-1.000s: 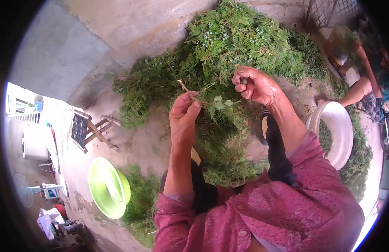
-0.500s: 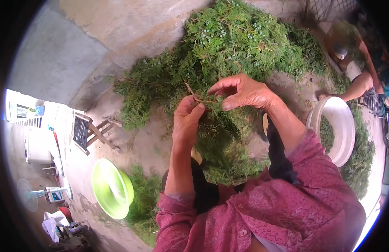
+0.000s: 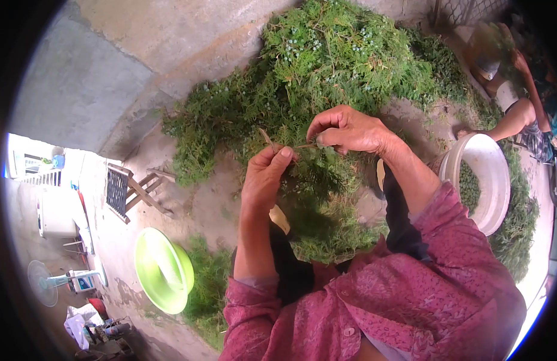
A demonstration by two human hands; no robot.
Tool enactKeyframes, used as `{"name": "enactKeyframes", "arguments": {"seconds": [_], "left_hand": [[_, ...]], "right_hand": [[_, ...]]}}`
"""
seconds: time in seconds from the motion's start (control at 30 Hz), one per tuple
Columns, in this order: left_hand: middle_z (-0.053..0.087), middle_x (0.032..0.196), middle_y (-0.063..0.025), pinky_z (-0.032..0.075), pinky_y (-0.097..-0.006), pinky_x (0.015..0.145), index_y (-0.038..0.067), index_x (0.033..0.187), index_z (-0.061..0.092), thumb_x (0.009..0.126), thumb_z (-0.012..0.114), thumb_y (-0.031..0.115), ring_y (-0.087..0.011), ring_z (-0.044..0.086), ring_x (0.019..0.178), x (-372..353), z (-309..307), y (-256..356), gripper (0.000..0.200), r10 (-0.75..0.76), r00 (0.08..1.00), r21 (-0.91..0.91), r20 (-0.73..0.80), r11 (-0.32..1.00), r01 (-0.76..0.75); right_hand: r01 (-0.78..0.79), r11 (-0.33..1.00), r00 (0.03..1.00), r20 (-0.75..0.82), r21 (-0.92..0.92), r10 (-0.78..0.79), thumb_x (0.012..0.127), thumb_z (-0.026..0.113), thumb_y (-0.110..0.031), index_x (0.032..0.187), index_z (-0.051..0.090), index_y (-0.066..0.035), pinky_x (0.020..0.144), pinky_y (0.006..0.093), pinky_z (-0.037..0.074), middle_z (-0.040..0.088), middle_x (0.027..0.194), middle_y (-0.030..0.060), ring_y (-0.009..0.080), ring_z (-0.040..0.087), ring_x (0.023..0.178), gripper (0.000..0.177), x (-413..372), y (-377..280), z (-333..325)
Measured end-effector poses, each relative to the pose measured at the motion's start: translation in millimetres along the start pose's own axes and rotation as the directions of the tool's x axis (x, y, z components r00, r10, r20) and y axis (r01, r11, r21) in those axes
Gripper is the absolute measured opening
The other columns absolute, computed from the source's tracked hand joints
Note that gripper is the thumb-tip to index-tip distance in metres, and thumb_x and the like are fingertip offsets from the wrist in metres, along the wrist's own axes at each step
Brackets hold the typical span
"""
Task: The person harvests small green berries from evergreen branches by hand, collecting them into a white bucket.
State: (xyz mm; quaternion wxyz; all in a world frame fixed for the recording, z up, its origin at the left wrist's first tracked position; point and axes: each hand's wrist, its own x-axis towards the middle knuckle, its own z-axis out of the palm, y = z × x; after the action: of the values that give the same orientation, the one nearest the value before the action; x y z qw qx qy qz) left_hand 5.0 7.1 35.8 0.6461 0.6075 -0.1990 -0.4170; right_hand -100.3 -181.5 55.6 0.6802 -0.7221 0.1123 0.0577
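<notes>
My left hand point(image 3: 265, 174) pinches the woody end of a green leafy sprig point(image 3: 314, 174) between thumb and forefinger, with a stub of stem sticking up above the fingers. To its right, my right hand point(image 3: 349, 131) has thumb and fingers pressed together on the same sprig, near a thin stem that runs between the hands. The foliage hangs below both hands. Behind them lies a large heap of green branches point(image 3: 345, 54) dotted with pale blue-green berries.
A lime green basin point(image 3: 147, 265) and a folding stool point(image 3: 119, 191) stand at left. On the right, a white bucket point(image 3: 498, 180) holds green berries. Another person's leg point(image 3: 512, 122) and arm show at upper right. Cut greenery point(image 3: 209, 280) lies by the basin; a fan point(image 3: 43, 283) is lower left.
My right hand's thumb and fingers have closed onto the sprig from a looser, more open curl. The foliage between my hands has shifted slightly.
</notes>
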Motion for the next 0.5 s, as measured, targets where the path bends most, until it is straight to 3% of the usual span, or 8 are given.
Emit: {"name": "enactKeyframes", "arguments": {"seconds": [0.03,0.1,0.13,0.2,0.3,0.5], "left_hand": [[0.057,0.071,0.0030,0.039,-0.0183,0.061,0.005,0.079,0.061,0.084,0.058,0.021,-0.0036,0.048,0.067,-0.4,-0.5,-0.2,0.018,-0.001,1.000,0.000,0.001,1.000,0.001],[0.057,0.071,0.0034,0.040,-0.0179,0.057,0.005,0.078,0.061,0.084,0.058,0.022,-0.0031,0.048,0.062,-1.7,-1.7,-1.5,0.018,0.018,1.000,0.048,-0.002,0.999,-0.018],[0.057,0.071,0.0034,0.040,-0.0179,0.057,0.005,0.078,0.061,0.084,0.058,0.022,-0.0031,0.048,0.062,-2.6,-3.2,-1.2,0.018,0.015,1.000,0.050,-0.002,0.999,-0.015],[0.057,0.068,0.0039,0.038,-0.0176,0.050,0.005,0.077,0.061,0.084,0.059,0.022,-0.0025,0.047,0.057,-5.3,-5.4,1.2,0.018,-0.044,0.999,0.110,0.012,0.993,0.042],[0.057,0.064,0.0023,0.039,-0.0185,0.051,0.004,0.074,0.061,0.082,0.060,0.020,-0.0038,0.049,0.055,-8.6,-0.7,3.4,0.018,-0.036,0.999,0.084,0.031,0.996,0.033],[0.057,0.064,0.0018,0.039,-0.0187,0.050,0.004,0.074,0.061,0.082,0.060,0.019,-0.0041,0.049,0.054,-8.9,-0.6,3.7,0.017,-0.049,0.999,0.109,0.001,0.993,0.048]], "right_hand": [[0.000,1.000,1.000,-0.001,0.001,0.000,0.073,0.055,-0.018,0.087,0.062,-0.006,0.049,0.0219,0.040,0.054,0.067,-0.0019,0.0060,0.047,0.057,0.020,0.6,1.5,1.1],[0.117,0.970,0.993,0.044,-0.214,-0.110,0.072,0.054,-0.012,0.087,0.060,-0.004,0.052,0.0205,0.040,0.056,0.074,-0.0015,0.0048,0.048,0.061,0.018,1.9,3.5,5.2],[0.115,0.971,0.993,0.043,-0.211,-0.109,0.072,0.054,-0.012,0.087,0.060,-0.004,0.052,0.0205,0.040,0.056,0.074,-0.0015,0.0048,0.048,0.061,0.018,2.5,5.1,6.8],[0.209,0.917,0.977,0.031,-0.339,-0.211,0.067,0.054,-0.015,0.084,0.060,-0.004,0.056,0.0258,0.042,0.057,0.068,0.0033,0.0117,0.051,0.062,0.021,3.2,7.8,9.9],[0.145,0.935,0.987,-0.022,-0.324,-0.161,0.066,0.054,-0.014,0.084,0.061,-0.003,0.057,0.0258,0.043,0.058,0.070,0.0047,0.0117,0.052,0.062,0.022,0.6,4.1,10.7],[0.180,0.930,0.973,-0.081,-0.319,-0.216,0.067,0.055,-0.015,0.087,0.061,-0.003,0.059,0.0261,0.044,0.060,0.075,0.0052,0.0106,0.053,0.065,0.024,4.1,8.9,14.9]]}}
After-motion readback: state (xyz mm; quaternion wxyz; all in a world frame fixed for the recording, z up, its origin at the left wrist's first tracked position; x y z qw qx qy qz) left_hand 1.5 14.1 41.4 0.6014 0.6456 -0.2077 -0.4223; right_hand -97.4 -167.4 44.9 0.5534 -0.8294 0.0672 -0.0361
